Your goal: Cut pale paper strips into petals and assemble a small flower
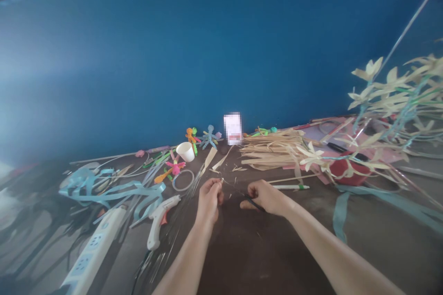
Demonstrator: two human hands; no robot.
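The white paper cup (187,152) stood near the back edge of the brown tabletop (238,258), where that met the blue wall (207,55). Nearer the person than the cup, and to its right, the left hand (209,197) had its fingers closed in a pinch on a thin, wire-like strand (230,185). Farther right of the cup, the right hand (266,197) was curled around a slim black tool (255,203), whose kind could not be told. The strand ran across the gap between the hands, toward the tool; whether the two touched was too fine to see.

The widest working room lay nearer the person than the cup and to its right, between the forearms, with small pale scraps about it. Left of the cup, room was tight: the white glue gun (157,226) with a red trigger lay beside the left forearm, and beyond it were the long white power strip (95,244) and looped light-blue ribbon (148,189). Right of the cup, the bundle of flat straw-coloured strips (268,151) and the white-and-green pen (287,187) bounded the room beyond the right hand.
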